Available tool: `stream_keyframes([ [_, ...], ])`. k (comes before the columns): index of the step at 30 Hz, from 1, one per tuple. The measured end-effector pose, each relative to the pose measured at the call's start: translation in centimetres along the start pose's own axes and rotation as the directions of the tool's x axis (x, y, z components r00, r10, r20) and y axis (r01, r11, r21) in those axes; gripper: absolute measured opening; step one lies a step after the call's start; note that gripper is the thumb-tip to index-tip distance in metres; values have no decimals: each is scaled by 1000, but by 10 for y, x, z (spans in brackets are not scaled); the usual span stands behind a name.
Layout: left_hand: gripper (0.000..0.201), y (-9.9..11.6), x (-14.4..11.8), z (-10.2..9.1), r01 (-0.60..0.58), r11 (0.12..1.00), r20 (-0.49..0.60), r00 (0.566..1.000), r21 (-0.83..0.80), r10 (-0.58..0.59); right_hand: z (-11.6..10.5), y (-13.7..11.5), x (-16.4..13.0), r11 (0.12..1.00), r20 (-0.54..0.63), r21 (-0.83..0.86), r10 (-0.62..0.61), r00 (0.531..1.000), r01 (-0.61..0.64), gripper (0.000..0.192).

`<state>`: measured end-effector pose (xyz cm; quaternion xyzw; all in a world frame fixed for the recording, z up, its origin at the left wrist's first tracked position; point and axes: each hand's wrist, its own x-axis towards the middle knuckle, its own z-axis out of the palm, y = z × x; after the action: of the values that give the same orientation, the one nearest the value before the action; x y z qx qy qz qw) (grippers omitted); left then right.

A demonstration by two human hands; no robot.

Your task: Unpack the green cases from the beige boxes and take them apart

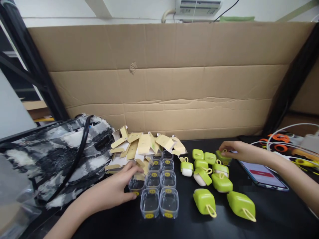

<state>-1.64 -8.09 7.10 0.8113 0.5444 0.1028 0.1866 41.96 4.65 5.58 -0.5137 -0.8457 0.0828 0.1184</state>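
Note:
My left hand (127, 182) has its fingers and thumb around a small clear plastic container (137, 186) with a yellow sticker. Beside it stand two columns of similar clear containers (149, 203), open at the top. At the back right, my right hand (230, 149) pinches a green case (225, 160) with its fingertips. Part of that case is hidden by the hand. Several green cases (222, 182) with pale loop straps are grouped between the containers and my right hand. Some, such as the strapped case (186, 168), show a white lower half.
Opened yellow cardboard boxes (144, 144) are heaped behind the containers. A black, grey and white bag (72, 149) leans at left. A phone (264, 176) lies at right, near white cables and orange-handled scissors (280, 147). A cardboard panel (161, 86) stands behind the black table (184, 225).

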Motion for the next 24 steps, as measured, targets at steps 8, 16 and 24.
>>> stream_keyframes([
  [8,33,15,-1,-8,-58,986,-250,963,156,96,-2,7,4,988,-184,-78,117,976,-133,18],
  [16,32,73,21,14,-358,934,-313,887,-4,339,-11,-88,-16,981,-515,99,-90,852,164,24],
  [24,72,106,38,24,-387,854,-220,919,-347,327,16,-163,-47,765,-456,542,-80,887,347,22],
])
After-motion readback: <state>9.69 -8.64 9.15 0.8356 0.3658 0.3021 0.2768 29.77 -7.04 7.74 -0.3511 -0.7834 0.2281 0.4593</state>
